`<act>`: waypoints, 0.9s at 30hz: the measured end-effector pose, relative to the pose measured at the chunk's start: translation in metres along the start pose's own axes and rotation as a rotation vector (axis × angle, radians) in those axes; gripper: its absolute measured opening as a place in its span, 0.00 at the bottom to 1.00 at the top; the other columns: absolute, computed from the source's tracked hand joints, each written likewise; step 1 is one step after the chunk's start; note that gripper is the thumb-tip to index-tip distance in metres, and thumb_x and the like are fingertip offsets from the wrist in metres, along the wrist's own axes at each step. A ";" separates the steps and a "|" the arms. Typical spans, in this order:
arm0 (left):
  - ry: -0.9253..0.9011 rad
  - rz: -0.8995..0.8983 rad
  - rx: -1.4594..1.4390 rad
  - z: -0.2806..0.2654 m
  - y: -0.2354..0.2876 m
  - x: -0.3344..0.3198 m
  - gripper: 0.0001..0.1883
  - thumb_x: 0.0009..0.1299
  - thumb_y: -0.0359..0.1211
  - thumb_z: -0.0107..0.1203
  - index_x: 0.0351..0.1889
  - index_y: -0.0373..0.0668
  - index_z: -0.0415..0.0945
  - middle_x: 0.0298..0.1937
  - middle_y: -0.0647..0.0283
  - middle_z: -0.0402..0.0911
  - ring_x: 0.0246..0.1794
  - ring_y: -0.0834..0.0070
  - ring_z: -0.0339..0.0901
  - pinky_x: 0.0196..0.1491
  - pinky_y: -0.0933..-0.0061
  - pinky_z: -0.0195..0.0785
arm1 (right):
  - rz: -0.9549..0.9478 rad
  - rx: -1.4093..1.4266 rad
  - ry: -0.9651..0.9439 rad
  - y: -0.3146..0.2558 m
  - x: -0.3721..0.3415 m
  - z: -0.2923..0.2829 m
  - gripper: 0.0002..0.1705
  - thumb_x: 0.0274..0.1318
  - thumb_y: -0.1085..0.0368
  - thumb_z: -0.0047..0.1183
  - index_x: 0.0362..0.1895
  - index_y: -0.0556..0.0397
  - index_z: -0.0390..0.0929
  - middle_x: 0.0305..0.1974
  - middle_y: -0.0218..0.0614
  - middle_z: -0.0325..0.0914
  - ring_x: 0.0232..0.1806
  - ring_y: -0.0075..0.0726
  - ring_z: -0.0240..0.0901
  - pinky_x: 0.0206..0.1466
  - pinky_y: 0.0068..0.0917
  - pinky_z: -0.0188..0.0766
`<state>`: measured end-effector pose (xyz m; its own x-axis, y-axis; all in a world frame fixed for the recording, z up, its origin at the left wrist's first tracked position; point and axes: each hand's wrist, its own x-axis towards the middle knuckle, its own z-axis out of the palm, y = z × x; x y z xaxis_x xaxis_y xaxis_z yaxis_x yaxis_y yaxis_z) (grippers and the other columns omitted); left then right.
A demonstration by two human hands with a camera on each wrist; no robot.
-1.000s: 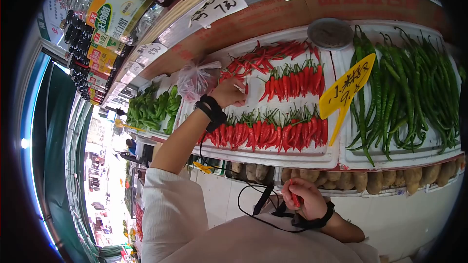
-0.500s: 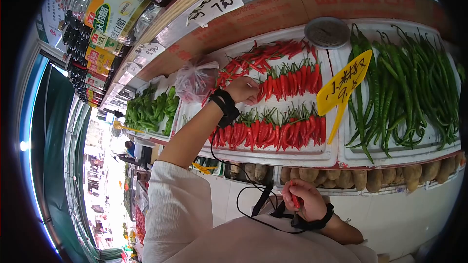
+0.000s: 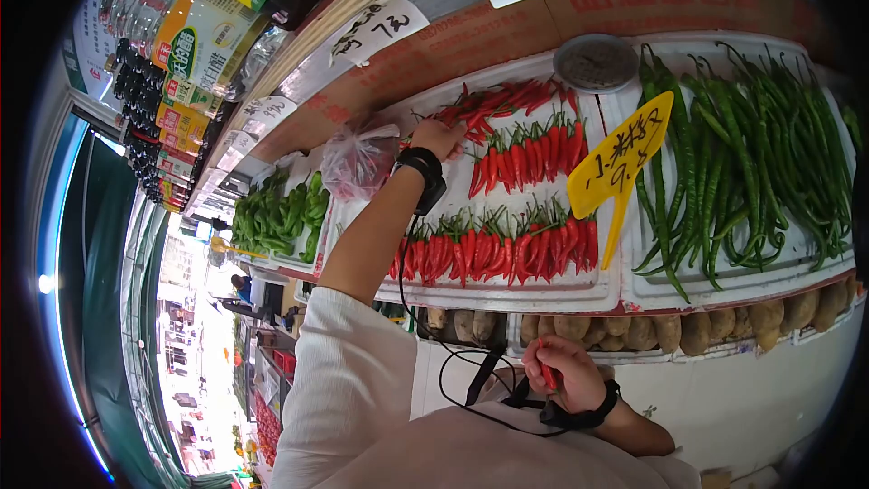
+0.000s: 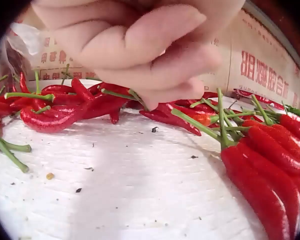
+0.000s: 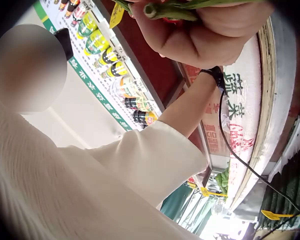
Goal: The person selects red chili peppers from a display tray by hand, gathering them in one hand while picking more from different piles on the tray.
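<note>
In the head view my left hand (image 3: 438, 139) reaches into the white foam tray (image 3: 579, 292), at the loose pile of red chilies (image 3: 507, 98). The left wrist view shows its fingers curled downward, the tips pinching at the green stem of a red chili (image 4: 97, 106); the thumb is hidden. Beside this hand is a neat row of red chilies (image 3: 534, 158), stems up, with a second row (image 3: 493, 252) nearer me. My right hand (image 3: 570, 373) stays low in front of my body and grips red chilies (image 3: 549, 375), whose green stems (image 5: 170, 11) stick out in the right wrist view.
A plastic bag (image 3: 358, 161) lies left of the pile. The yellow price sign (image 3: 625, 154) stands between the tray and long green peppers (image 3: 751, 163). A round metal dish (image 3: 596, 63) sits behind. Potatoes (image 3: 697, 330) lie below, and a black cable (image 3: 444, 349) hangs between my wrists.
My left hand first moved right to the end of the upper chili row, then back and away from me to the loose pile. The right hand keeps its grip in nearly the same place.
</note>
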<state>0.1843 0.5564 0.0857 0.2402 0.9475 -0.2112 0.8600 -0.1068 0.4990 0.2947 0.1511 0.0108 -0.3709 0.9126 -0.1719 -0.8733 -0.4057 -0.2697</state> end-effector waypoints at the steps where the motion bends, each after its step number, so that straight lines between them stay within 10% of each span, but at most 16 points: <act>1: 0.006 0.001 0.011 0.001 0.001 0.002 0.21 0.67 0.44 0.56 0.20 0.35 0.80 0.19 0.62 0.81 0.16 0.77 0.78 0.22 0.76 0.72 | 0.000 0.007 0.003 0.000 0.000 0.000 0.09 0.64 0.65 0.43 0.38 0.58 0.72 0.27 0.33 0.68 0.26 0.24 0.62 0.25 0.20 0.56; 4: -0.002 -0.001 0.161 0.003 0.000 0.011 0.21 0.65 0.45 0.55 0.19 0.38 0.79 0.18 0.65 0.81 0.16 0.79 0.77 0.24 0.75 0.72 | 0.004 0.015 0.012 0.001 -0.001 -0.001 0.09 0.64 0.65 0.43 0.38 0.58 0.72 0.27 0.32 0.68 0.26 0.24 0.61 0.26 0.20 0.57; 7: 0.096 0.724 0.814 0.003 -0.054 0.057 0.18 0.65 0.45 0.52 0.19 0.43 0.78 0.16 0.67 0.79 0.17 0.78 0.77 0.27 0.72 0.72 | 0.004 0.012 0.016 0.002 -0.001 -0.002 0.10 0.64 0.64 0.44 0.39 0.58 0.72 0.27 0.32 0.68 0.26 0.25 0.62 0.26 0.20 0.57; 10: 0.085 0.107 0.122 -0.002 -0.018 0.025 0.16 0.64 0.44 0.50 0.20 0.45 0.76 0.16 0.66 0.77 0.18 0.76 0.77 0.29 0.69 0.71 | 0.003 0.009 0.007 0.002 0.000 -0.003 0.10 0.64 0.64 0.44 0.39 0.58 0.72 0.28 0.32 0.68 0.27 0.24 0.62 0.26 0.20 0.57; 13: 0.089 0.130 0.008 -0.022 -0.029 0.038 0.14 0.65 0.41 0.50 0.21 0.44 0.77 0.17 0.66 0.77 0.17 0.75 0.76 0.29 0.71 0.71 | 0.008 0.004 0.017 0.003 0.000 -0.003 0.10 0.64 0.64 0.44 0.38 0.58 0.72 0.28 0.32 0.68 0.27 0.24 0.62 0.26 0.20 0.57; 15: -0.001 0.456 0.159 -0.036 -0.028 0.028 0.16 0.64 0.41 0.53 0.20 0.41 0.76 0.17 0.67 0.76 0.15 0.78 0.73 0.21 0.75 0.66 | 0.021 0.004 0.041 0.002 0.000 -0.001 0.10 0.64 0.64 0.44 0.38 0.58 0.72 0.28 0.31 0.68 0.27 0.24 0.62 0.26 0.20 0.57; 18: -0.341 0.078 0.075 -0.038 0.002 -0.017 0.17 0.63 0.44 0.58 0.20 0.40 0.75 0.16 0.68 0.73 0.14 0.82 0.70 0.16 0.79 0.61 | -0.013 -0.017 0.036 0.004 0.002 -0.003 0.10 0.64 0.63 0.45 0.38 0.58 0.73 0.28 0.31 0.68 0.26 0.24 0.62 0.25 0.20 0.57; 27: -0.424 0.121 0.194 -0.003 0.004 -0.028 0.20 0.61 0.46 0.59 0.19 0.37 0.79 0.18 0.64 0.78 0.17 0.79 0.76 0.20 0.77 0.66 | -0.040 0.021 -0.010 0.007 0.005 -0.001 0.11 0.67 0.64 0.44 0.43 0.60 0.74 0.28 0.29 0.68 0.24 0.20 0.61 0.24 0.19 0.54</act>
<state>0.1792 0.5307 0.0959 0.4714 0.7225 -0.5058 0.8730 -0.3009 0.3838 0.2872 0.1530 0.0069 -0.3389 0.9285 -0.1521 -0.8938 -0.3682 -0.2562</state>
